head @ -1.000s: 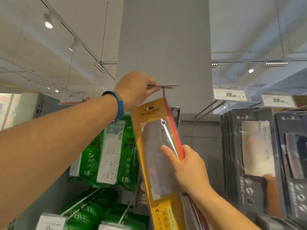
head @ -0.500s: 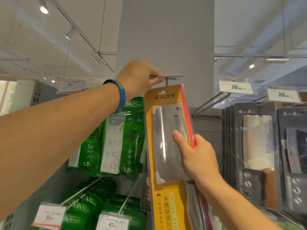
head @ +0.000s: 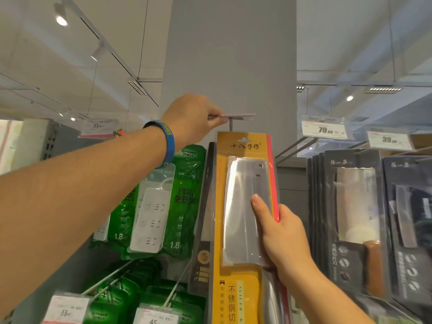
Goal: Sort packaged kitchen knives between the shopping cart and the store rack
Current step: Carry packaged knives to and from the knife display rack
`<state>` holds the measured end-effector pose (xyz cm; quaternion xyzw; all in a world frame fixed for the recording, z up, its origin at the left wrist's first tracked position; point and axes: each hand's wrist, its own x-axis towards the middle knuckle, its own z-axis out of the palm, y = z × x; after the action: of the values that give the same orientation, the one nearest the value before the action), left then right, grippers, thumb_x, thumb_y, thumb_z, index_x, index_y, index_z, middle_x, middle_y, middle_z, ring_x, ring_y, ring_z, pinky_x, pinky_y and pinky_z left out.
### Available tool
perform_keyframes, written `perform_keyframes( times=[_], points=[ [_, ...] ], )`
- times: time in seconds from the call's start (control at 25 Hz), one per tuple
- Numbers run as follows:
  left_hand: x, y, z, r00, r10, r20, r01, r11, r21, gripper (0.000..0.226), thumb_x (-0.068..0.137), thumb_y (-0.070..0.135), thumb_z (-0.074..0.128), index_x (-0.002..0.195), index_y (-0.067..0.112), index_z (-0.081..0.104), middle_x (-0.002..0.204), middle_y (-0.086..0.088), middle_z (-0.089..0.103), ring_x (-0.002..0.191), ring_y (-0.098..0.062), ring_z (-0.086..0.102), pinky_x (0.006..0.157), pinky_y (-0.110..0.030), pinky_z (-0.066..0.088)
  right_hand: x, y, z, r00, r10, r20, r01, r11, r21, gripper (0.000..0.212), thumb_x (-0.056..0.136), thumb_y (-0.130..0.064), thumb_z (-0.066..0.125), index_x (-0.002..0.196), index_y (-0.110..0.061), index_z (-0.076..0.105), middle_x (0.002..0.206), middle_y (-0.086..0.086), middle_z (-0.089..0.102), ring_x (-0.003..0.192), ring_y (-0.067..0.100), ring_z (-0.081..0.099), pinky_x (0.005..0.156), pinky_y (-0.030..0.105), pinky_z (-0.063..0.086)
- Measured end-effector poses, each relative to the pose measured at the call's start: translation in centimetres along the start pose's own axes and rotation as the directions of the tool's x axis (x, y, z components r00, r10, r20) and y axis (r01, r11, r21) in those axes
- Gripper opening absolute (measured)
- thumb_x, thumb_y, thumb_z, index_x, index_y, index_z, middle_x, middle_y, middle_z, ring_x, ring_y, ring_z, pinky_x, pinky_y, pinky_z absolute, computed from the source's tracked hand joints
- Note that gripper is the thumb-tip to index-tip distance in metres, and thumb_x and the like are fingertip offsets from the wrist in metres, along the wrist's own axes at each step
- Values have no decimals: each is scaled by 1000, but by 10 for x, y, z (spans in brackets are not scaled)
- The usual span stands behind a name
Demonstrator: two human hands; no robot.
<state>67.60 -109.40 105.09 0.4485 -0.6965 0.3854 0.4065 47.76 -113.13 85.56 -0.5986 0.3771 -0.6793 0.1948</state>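
1. While my left hand (head: 191,120) reaches up, its curled fingers pinch the pink price-tag flap (head: 236,116) at the tip of the rack hook (head: 231,125).
2. Lower and to the right of it, my right hand (head: 282,242) grips the yellow cleaver package (head: 243,206) by its right edge, thumb flat on the clear blister.
3. That package stands upright, its top just under the flap; I cannot tell whether its hang hole is on the hook.
4. Green power-strip packs (head: 163,206) hang below my left wrist; black knife packages (head: 355,206) hang right of my right hand.
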Motion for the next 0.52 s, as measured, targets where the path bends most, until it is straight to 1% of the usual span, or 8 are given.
perform_keyframes(
  times=[0.12, 0.2, 0.24, 0.28, 0.32, 0.4, 0.48, 0.52],
  points=[
    [0, 2, -1, 1000, -1, 1, 1, 1000, 29, 37, 101, 47, 48, 119, 27, 72, 94, -3, 74, 84, -23, 64, 77, -43, 54, 3, -3, 0, 999, -49, -2, 48, 998, -47, 52, 87, -67, 63, 87, -15, 68, 79, 2, 74, 74, 21, 71, 72, 47, 61],
    [0, 4, -1, 1000, 1, -11, 0, 999, 34, 36, 100, 47, 49, 119, 27, 73, 93, -3, 74, 83, -22, 63, 72, -39, 52, 4, -6, 6, 996, -79, 33, 83, 989, -123, 49, 87, -69, 62, 82, -20, 66, 74, 0, 71, 66, 12, 67, 64, 32, 58],
    [0, 4, -1, 1000, 0, -20, 1, 999, 35, 35, 100, 47, 50, 118, 27, 73, 93, -3, 74, 81, -21, 61, 69, -36, 49, 3, -6, 11, 994, -90, 64, 101, 973, -208, 50, 86, -69, 62, 78, -20, 64, 71, -1, 68, 62, 11, 63, 57, 25, 51],
    [0, 5, -1, 1000, -2, -24, 3, 999, 36, 35, 100, 47, 50, 118, 28, 73, 92, -3, 74, 79, -20, 59, 66, -33, 46, 1, -3, 17, 991, -82, 102, 109, 950, -291, 52, 86, -69, 63, 76, -18, 62, 69, -2, 66, 60, 10, 60, 53, 22, 46],
    [0, 4, -1, 1000, -5, -21, 6, 999, 37, 35, 100, 47, 50, 119, 28, 73, 90, -3, 73, 76, -19, 58, 65, -32, 45, -4, 4, 22, 990, -54, 130, 95, 939, -330, 53, 86, -69, 64, 75, -17, 61, 68, -2, 65, 59, 8, 59, 52, 22, 44],
    [0, 4, -3, 1000, -6, 4, 5, 999, 37, 36, 100, 48, 49, 119, 29, 72, 90, -2, 73, 74, -20, 58, 66, -35, 48, -20, 20, 25, 993, -19, 121, 55, 950, -306, 56, 84, -69, 65, 71, -16, 56, 63, -4, 62, 55, 6, 56, 51, 21, 41],
    [0, 2, -3, 1000, 2, 11, -2, 998, 58, 36, 100, 48, 49, 119, 29, 73, 93, -2, 74, 79, -21, 62, 72, -39, 52, -25, 26, 20, 996, -76, 48, 86, 962, -261, 59, 81, -70, 67, 64, -16, 49, 55, -6, 56, 50, 6, 51, 48, 22, 38],
    [2, 2, -2, 1000, 9, 8, -9, 998, 62, 36, 100, 48, 49, 117, 29, 73, 92, -2, 74, 80, -22, 63, 73, -41, 53, -23, 24, 16, 995, -100, 11, 100, 969, -224, 58, 81, -69, 68, 63, -16, 49, 56, -7, 57, 49, 6, 51, 47, 20, 39]
  ],
)
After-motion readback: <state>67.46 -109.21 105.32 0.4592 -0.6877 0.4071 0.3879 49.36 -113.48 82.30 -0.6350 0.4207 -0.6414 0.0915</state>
